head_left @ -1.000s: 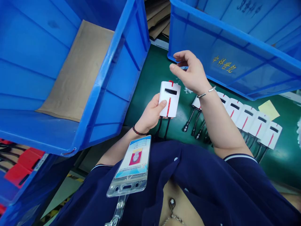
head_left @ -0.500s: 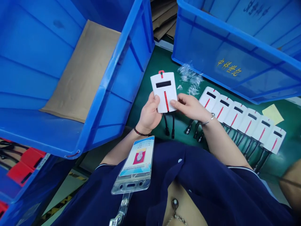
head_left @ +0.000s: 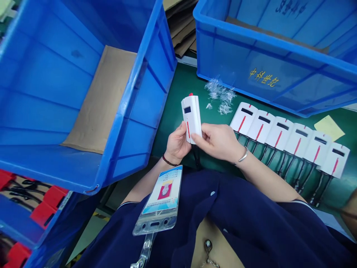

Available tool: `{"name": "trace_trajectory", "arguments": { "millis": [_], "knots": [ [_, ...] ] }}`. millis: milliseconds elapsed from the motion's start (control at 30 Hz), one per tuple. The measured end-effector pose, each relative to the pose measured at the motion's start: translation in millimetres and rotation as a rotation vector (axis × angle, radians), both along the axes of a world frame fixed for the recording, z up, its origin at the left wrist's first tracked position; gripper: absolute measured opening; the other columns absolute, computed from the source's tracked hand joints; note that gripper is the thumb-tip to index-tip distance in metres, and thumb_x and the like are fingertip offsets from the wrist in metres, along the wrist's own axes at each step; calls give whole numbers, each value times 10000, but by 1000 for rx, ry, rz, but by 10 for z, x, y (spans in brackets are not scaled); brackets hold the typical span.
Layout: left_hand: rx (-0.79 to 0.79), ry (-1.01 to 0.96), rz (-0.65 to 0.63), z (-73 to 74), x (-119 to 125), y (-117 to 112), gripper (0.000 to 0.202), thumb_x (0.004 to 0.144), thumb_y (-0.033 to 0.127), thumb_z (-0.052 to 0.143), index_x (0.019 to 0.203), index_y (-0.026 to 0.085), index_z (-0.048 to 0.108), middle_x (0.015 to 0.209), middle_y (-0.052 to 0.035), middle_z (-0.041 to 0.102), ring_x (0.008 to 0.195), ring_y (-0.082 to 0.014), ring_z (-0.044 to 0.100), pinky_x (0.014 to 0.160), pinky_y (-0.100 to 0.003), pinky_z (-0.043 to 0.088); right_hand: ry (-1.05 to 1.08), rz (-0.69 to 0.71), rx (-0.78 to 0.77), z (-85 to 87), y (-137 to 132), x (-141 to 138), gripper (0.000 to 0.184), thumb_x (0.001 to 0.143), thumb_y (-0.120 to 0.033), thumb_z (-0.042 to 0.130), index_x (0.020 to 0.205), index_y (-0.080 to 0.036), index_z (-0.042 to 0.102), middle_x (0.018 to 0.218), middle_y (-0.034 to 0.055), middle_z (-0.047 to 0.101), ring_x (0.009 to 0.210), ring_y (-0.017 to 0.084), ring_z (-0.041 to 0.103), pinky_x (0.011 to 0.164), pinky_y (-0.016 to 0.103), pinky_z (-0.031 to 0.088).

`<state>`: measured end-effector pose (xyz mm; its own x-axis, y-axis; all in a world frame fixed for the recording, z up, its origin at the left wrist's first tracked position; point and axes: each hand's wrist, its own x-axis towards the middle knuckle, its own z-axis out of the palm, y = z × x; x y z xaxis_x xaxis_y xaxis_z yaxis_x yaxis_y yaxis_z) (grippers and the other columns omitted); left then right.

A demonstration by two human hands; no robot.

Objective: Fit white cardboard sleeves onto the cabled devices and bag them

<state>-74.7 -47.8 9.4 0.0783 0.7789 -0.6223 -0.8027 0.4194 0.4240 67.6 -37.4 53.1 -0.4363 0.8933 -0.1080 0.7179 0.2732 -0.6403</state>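
Both my hands hold a white plastic device (head_left: pixel 192 117) with a dark window, a red strip and a red tab on top. It is turned so that its side edge shows, and black cables (head_left: pixel 196 158) hang from its lower end. My left hand (head_left: pixel 177 144) grips its left lower side. My right hand (head_left: pixel 221 142) pinches the lower right side with thumb and fingers. To the right, several similar white devices (head_left: pixel 281 132) lie in an overlapping row, their black cables pointing toward me.
A large blue bin (head_left: pixel 122 111) with a brown cardboard sheet (head_left: pixel 103 100) inside stands tilted at left. Another blue bin (head_left: pixel 267 70) stands at the back right. Clear plastic scraps (head_left: pixel 221 95) and a yellow paper note (head_left: pixel 329 128) lie on the green table (head_left: pixel 173 100). Red parts (head_left: pixel 47 206) fill a lower bin.
The device has been turned from its front facing me to showing its side edge. My right hand has shifted slightly left and down along it. The camera view has shifted a little.
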Motion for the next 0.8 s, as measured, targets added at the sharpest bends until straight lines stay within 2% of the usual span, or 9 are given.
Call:
{"name": "trace_trajectory", "arguments": {
  "millis": [133, 267, 367, 433, 500, 567, 667, 733, 800],
  "knots": [
    [72, 14, -64, 8, 18, -51, 349, 1030, 144, 366, 930, 132, 700, 792, -40, 751, 959, -176, 745, 1007, -343, 560, 217, -143, 110, 44, 236, 69, 479, 948, -602, 452, 671, -214, 402, 598, -36, 441, 554, 104, 390, 564, 282, 256],
    [91, 30, -121, 0, 61, -83, 252, 1007, 214, 467, 903, 144, 686, 832, -52, 752, 941, -194, 742, 956, -357, 588, 255, -147, 196, 82, 395, 32, 463, 970, -455, 481, 609, -216, 319, 575, -39, 373, 548, 97, 341, 575, 288, 248],
    [131, 93, -157, -29, 42, -115, 251, 1007, 311, 487, 977, 147, 675, 944, -73, 760, 930, -198, 740, 890, -339, 607, 317, -171, 241, -7, 430, 25, 465, 974, -453, 472, 603, -218, 318, 576, -36, 380, 545, 97, 349, 575, 290, 271],
    [239, 208, -227, -44, -19, -153, 290, 964, 408, 563, 1085, 160, 651, 1014, -79, 757, 922, -215, 739, 843, -347, 614, 425, -182, 210, -130, 444, 86, 466, 986, -496, 428, 621, -221, 338, 593, -28, 418, 557, 104, 402, 573, 285, 317],
    [411, 461, -277, -37, -107, -199, 393, 892, 466, 654, 1156, 177, 622, 1070, -78, 747, 927, -227, 732, 807, -340, 609, 520, -168, 119, -258, 455, 197, 429, 996, -533, 388, 701, -223, 430, 670, -12, 511, 607, 121, 501, 577, 279, 387],
    [590, 889, -310, -1, -192, -242, 403, 867, 427, 687, 1180, 181, 623, 1091, -70, 742, 925, -215, 719, 812, -316, 589, 549, -158, 107, -337, 457, 325, 364, 990, -564, 399, 929, -233, 539, 882, 27, 621, 760, 157, 610, 629, 295, 472],
    [786, 1536, -394, 81, -263, -288, 306, 924, 321, 611, 1186, 169, 654, 1102, -64, 744, 939, -202, 709, 864, -293, 550, 473, -128, 348, -315, 431, 454, 462, 987, -600, 394, 1277, -257, 503, 1260, 103, 595, 1123, 250, 601, 861, 424, 522],
    [868, 1730, -441, 120, -265, -304, 286, 952, 291, 564, 1189, 162, 661, 1125, -66, 743, 954, -201, 708, 858, -279, 537, 382, -5, 482, -247, 409, 466, 472, 990, -601, 385, 1267, -256, 550, 1276, 107, 607, 1198, 287, 565, 991, 508, 459],
    [907, 1760, -446, 125, -249, -310, 274, 961, 287, 549, 1176, 164, 665, 1105, -59, 747, 916, -189, 711, 802, -258, 530, 311, 119, 521, -197, 392, 428, 412, 987, -583, 424, 1127, -252, 626, 1114, 82, 675, 1088, 275, 614, 1010, 518, 435]
  ]
}}
